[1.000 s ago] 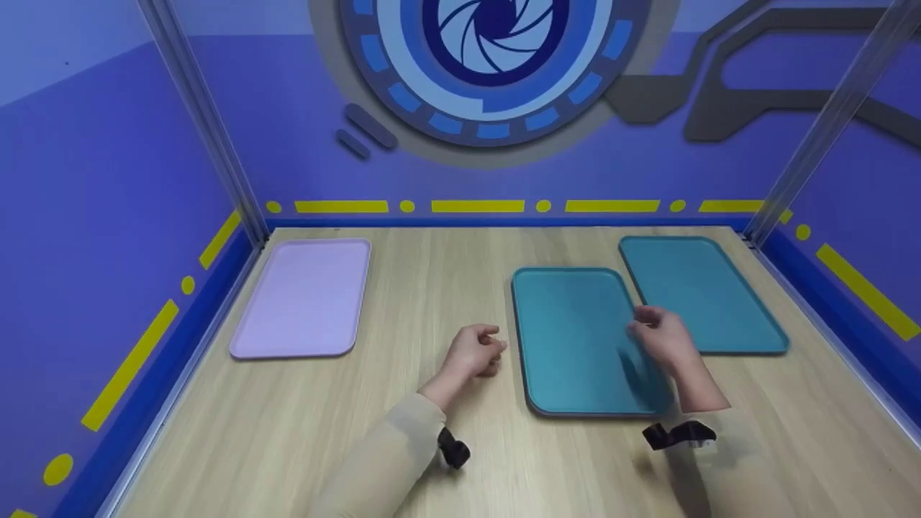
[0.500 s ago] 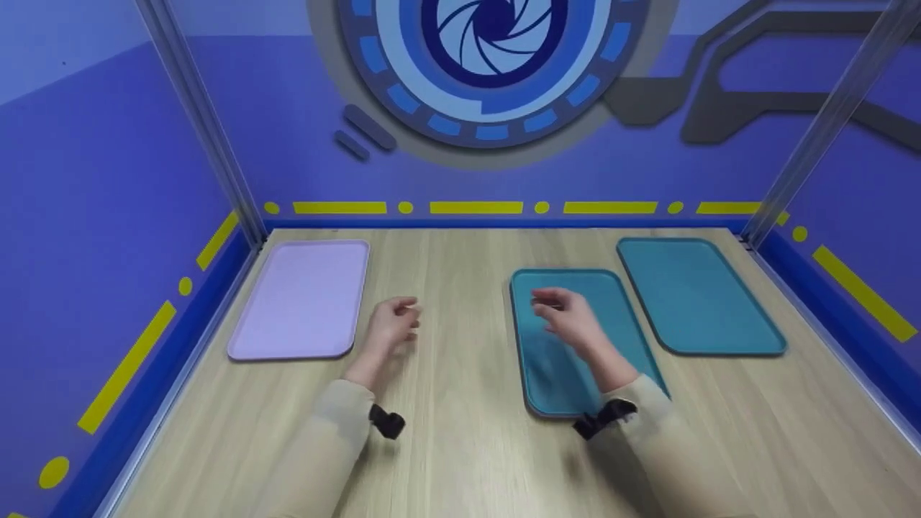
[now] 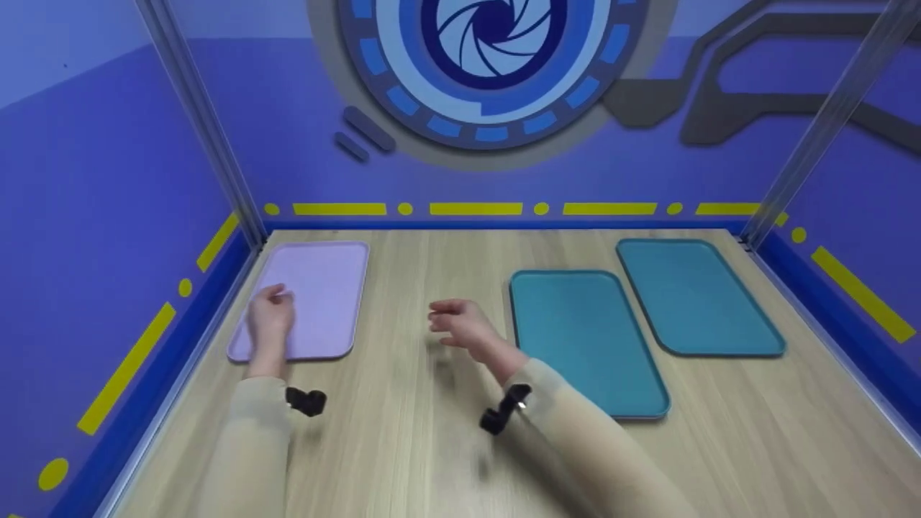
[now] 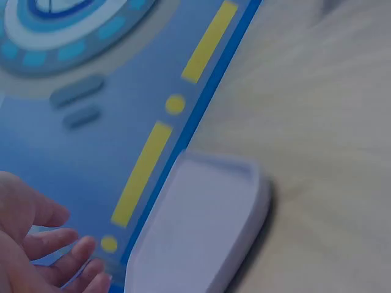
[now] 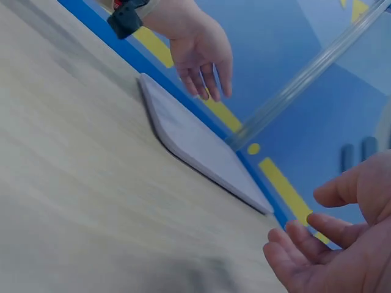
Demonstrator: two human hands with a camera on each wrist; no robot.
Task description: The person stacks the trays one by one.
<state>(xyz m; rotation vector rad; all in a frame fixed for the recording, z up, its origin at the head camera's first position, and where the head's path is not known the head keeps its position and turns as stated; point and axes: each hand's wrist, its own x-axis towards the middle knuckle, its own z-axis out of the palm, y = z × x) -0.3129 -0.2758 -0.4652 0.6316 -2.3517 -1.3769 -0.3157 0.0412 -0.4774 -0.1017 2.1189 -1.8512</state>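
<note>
A pale lilac tray [image 3: 324, 288] lies flat at the left of the table. Over its left part hovers my left hand [image 3: 270, 316], empty, with loosely bent fingers; the left wrist view shows them apart from the lilac tray [image 4: 195, 226]. My right hand [image 3: 466, 327] hangs above bare wood between the trays, also empty. In the right wrist view its fingers [image 5: 305, 244] are relaxed and spread, with the lilac tray [image 5: 195, 140] and my left hand [image 5: 204, 55] beyond. To its right lies a teal tray [image 3: 583, 338], partly covered by my right sleeve.
A second teal tray [image 3: 701, 298] lies at the back right, close beside the first. Blue printed walls [image 3: 489, 180] enclose the wooden table [image 3: 403, 432] at the back and both sides. Metal posts [image 3: 209, 122] stand at the back corners.
Both hands have swept left: the left from mid-table to over the lilac tray, the right from the near teal tray's right edge across it to bare wood. The trays stay put.
</note>
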